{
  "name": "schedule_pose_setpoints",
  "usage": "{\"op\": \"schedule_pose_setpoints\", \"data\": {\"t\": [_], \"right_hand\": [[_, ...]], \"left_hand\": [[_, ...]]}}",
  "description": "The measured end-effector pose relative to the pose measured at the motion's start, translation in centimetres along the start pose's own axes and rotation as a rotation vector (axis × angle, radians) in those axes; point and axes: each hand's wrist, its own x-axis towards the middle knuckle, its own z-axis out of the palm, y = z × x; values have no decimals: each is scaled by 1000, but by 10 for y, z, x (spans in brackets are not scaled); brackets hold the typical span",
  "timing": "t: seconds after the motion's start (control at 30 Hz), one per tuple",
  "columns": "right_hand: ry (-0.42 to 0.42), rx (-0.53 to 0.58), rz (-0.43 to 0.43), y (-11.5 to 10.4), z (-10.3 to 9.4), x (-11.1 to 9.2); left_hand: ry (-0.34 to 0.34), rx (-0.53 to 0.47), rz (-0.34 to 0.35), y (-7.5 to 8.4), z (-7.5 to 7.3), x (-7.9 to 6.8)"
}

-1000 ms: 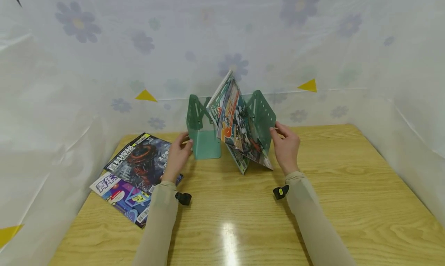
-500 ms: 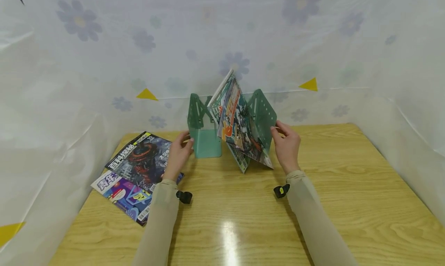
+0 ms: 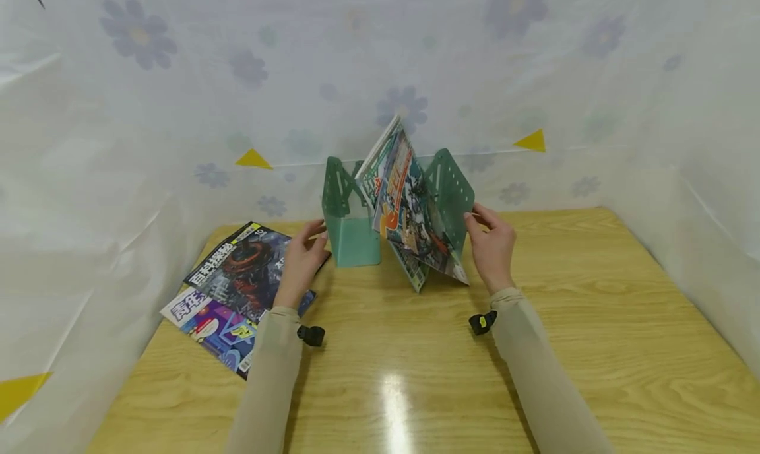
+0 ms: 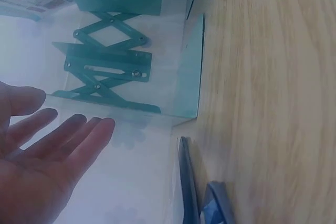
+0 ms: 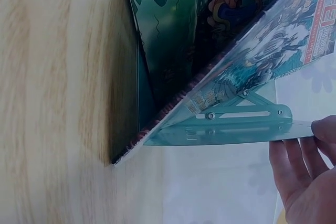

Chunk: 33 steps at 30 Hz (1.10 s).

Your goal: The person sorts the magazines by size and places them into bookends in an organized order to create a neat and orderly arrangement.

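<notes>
A green metal extendable bookend (image 3: 358, 244) stands at the table's back, with a scissor lattice linking its upright panels. My left hand (image 3: 304, 259) is beside its left panel; in the left wrist view, the thumb and relaxed fingers (image 4: 97, 142) lie right by the panel's edge, with nothing gripped. My right hand (image 3: 494, 249) pinches the right panel (image 5: 226, 134) at its edge, thumb on one side and fingers on the other. Between the panels a magazine with orange lettering (image 3: 410, 210) leans over, crossing another magazine (image 3: 371, 177) tilted the opposite way.
Left of the bookend, a dark-covered magazine (image 3: 237, 272) lies flat, overlapping a purple one (image 3: 204, 332) on the wooden table (image 3: 386, 348). My left forearm covers part of them. A flowered white curtain (image 3: 332, 51) hangs behind, bearing yellow triangles.
My left hand has drawn slightly left, away from the left panel. My right hand keeps its pinch on the right panel, and the magazines keep their lean. The head view has shifted a little.
</notes>
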Motion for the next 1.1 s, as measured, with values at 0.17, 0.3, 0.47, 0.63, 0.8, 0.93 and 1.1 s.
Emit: {"op": "schedule_pose_setpoints", "data": {"t": [0.17,0.3,0.47,0.63,0.8,0.93,1.1], "right_hand": [[-10,17,-2,-6,0,-1],[-10,15,1,-26,-2,-4],[-12,-1,9,-39,-3,-6],[-19,2,22,-20,-2,-3],[-20,16,32,-2,-1,1],[-15,21,31,0,-1,2],[-16,18,43,0,-1,1]], "left_hand": [[44,47,35,7,-7,-2],[76,66,69,14,-8,-3],[98,90,85,21,-8,-4],[108,93,81,21,-7,-6],[124,127,71,20,-11,-10],[143,171,58,20,-16,-13],[160,191,38,20,-20,-18]]}}
